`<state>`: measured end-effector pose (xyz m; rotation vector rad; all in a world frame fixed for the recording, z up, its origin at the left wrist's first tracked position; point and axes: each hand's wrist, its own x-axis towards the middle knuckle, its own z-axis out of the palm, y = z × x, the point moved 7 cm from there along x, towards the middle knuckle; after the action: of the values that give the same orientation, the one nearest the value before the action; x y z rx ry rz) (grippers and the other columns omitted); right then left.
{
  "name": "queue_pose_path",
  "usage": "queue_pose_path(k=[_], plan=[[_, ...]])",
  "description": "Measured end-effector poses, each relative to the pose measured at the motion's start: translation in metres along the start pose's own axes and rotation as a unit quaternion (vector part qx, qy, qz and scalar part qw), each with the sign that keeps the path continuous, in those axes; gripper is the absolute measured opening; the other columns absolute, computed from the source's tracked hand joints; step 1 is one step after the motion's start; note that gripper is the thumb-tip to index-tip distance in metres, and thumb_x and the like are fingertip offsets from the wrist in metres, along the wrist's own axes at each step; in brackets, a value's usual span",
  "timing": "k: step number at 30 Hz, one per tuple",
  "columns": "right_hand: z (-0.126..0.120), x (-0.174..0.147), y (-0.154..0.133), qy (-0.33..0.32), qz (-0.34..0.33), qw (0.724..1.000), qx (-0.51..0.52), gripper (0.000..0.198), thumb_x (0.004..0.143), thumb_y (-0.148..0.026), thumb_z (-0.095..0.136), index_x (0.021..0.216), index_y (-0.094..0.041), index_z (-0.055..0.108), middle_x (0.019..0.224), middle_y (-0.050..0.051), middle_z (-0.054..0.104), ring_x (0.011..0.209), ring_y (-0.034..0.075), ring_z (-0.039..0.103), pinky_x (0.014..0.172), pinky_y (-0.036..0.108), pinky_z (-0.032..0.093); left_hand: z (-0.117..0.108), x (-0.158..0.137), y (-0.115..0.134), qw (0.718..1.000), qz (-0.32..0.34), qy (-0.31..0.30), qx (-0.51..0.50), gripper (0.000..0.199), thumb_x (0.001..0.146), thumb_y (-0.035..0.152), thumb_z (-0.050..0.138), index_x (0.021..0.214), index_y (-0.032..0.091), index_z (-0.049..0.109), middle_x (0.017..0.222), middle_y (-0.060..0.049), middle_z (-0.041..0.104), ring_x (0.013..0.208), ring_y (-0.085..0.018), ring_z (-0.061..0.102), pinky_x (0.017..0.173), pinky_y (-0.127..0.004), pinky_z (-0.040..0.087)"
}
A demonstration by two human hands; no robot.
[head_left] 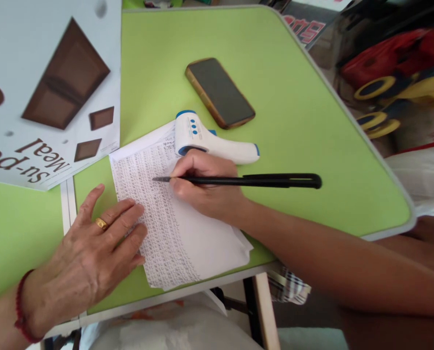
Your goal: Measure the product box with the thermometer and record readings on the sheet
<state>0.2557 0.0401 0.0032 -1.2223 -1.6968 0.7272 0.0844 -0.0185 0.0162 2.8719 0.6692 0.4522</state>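
Note:
A black pen (pixel 275 180) is pinched in my right hand (pixel 209 187), its tip pointing left over lines of small handwriting. Under that hand lies a white sheet of paper (pixel 209 248), written on across its left part and blank toward the lower right. My left hand (pixel 103 243), with a gold ring and a red bracelet, rests palm down with its fingers spread, the fingertips on the sheet's left edge. Just above my right hand, a white and blue infrared thermometer (pixel 217 141) lies across the paper's top edge.
A phone (pixel 222 92) in a brown case lies face up on the green table (pixel 311 116), beyond the thermometer. A large poster with chocolate pieces (pixel 52 146) covers the upper left. Right of the table's edge are yellow-handled scissors (pixel 375 88) and a red item (pixel 402 53).

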Motion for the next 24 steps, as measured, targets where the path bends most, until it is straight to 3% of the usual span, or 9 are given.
queue_pose_path(k=[18,24], plan=[[-0.0030,-0.0006,-0.0036,0.016,-0.031,0.999,0.021,0.014,0.070,-0.009,0.055,0.063,-0.021,0.051,0.058,-0.004,0.052,0.051,0.009,0.044,0.048,0.024,0.036,0.0003,-0.0012,0.0003,1.000,0.001,0.000,0.006,0.023,0.099,0.027,0.051,0.113,0.012,0.061,0.129,-0.014,0.061,0.126,-0.029,0.054,0.121,-0.061,0.016],[0.0035,-0.0012,-0.0018,-0.006,-0.018,0.999,0.045,0.013,0.071,-0.010,0.056,0.066,-0.021,0.052,0.059,-0.004,0.053,0.050,0.008,0.044,0.047,0.023,0.035,-0.0001,-0.0005,0.0004,1.000,-0.002,-0.006,0.006,0.024,0.100,0.029,0.051,0.113,0.011,0.061,0.129,-0.014,0.061,0.126,-0.029,0.054,0.121,-0.061,0.017]])
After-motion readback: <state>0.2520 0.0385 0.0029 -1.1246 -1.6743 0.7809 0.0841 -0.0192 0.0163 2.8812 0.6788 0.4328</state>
